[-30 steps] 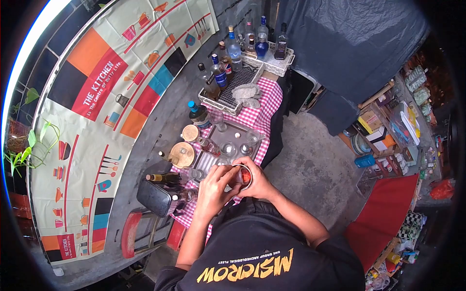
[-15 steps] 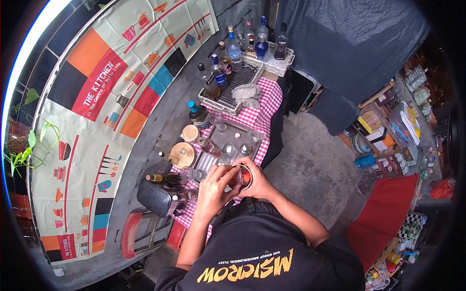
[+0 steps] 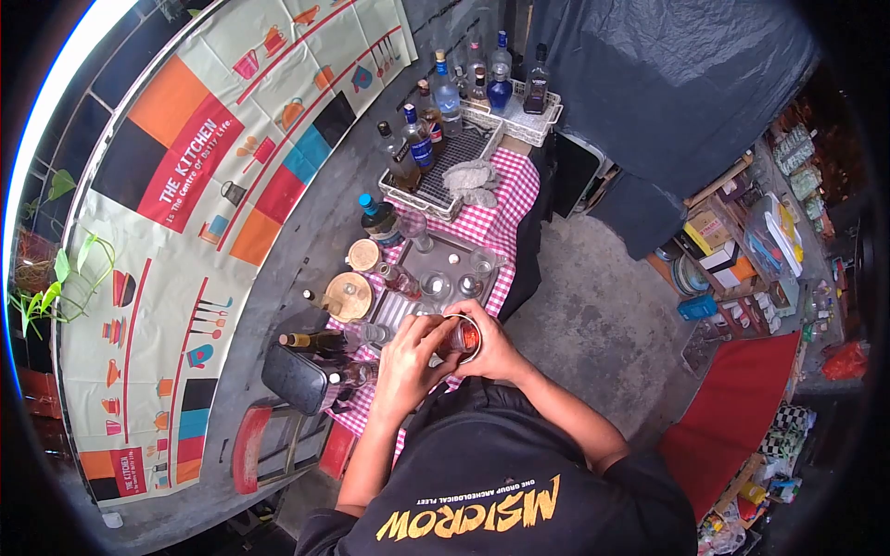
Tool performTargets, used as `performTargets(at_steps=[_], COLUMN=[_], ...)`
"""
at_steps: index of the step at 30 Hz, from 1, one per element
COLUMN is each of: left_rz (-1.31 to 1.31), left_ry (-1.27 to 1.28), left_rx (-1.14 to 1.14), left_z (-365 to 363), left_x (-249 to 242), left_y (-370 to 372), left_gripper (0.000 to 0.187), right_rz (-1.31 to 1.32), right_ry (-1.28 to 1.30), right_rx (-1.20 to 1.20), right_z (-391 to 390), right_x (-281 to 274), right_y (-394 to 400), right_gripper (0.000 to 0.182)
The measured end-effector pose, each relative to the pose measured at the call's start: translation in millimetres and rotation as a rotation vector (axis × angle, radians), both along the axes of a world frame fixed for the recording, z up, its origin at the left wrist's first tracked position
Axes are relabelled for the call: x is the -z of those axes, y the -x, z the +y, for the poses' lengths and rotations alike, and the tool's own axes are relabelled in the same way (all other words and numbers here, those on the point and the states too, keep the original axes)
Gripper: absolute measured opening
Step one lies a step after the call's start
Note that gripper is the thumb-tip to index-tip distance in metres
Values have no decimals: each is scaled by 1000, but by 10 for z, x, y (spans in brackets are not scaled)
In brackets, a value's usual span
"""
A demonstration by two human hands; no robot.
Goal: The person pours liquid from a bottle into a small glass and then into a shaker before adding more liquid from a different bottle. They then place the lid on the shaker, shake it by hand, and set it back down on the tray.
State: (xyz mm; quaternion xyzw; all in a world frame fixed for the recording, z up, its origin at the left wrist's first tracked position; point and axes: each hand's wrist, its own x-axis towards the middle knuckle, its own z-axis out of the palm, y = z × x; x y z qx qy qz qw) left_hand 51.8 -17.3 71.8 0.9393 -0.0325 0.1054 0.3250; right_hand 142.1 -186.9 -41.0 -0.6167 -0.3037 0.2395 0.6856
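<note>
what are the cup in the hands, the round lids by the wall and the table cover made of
The cup looks like shiny metal: its rim gleams silver, with something red inside. The round lids look like pale, matte wood or bamboo, tan with a small knob. The table cover looks like woven cloth, red and white checked, draping over the edge. The left hand and right hand both hold the cup.

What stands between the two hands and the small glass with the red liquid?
Nothing visible: the right hand wraps the small glass, and the left hand touches its other side, over the checked tablecloth.
</note>
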Motion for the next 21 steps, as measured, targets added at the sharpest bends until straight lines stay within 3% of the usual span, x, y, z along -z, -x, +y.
performTargets(at_steps=[21], left_rz=[7], left_ry=[20], left_rx=[-5], left_z=[2], left_x=[0], left_y=[1], left_gripper=[62], right_rz=[-21], right_ry=[7], right_rx=[8], right_z=[4], right_x=[-2], right_y=[0], right_gripper=[97])
